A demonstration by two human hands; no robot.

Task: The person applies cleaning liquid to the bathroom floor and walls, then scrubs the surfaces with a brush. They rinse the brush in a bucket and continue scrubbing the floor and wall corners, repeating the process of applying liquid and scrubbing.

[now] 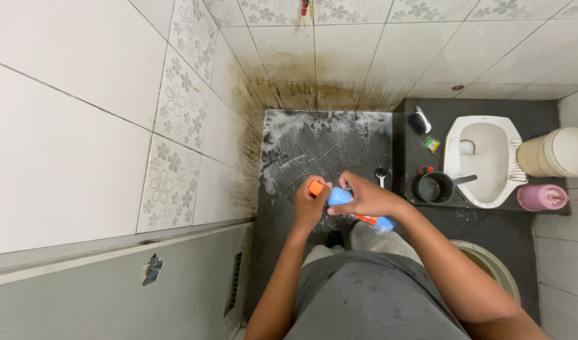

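Mug [435, 187] nr squat pan [484, 160]; floor [320, 145] soapy.

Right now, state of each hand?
Left hand: closed on the orange cap.
Right hand: closed around the blue bottle.

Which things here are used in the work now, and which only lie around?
In use:
- blue bottle, in right hand
- orange cap, at left hand

Lying about:
- black mug
- brush
- pink holder
- cream bucket
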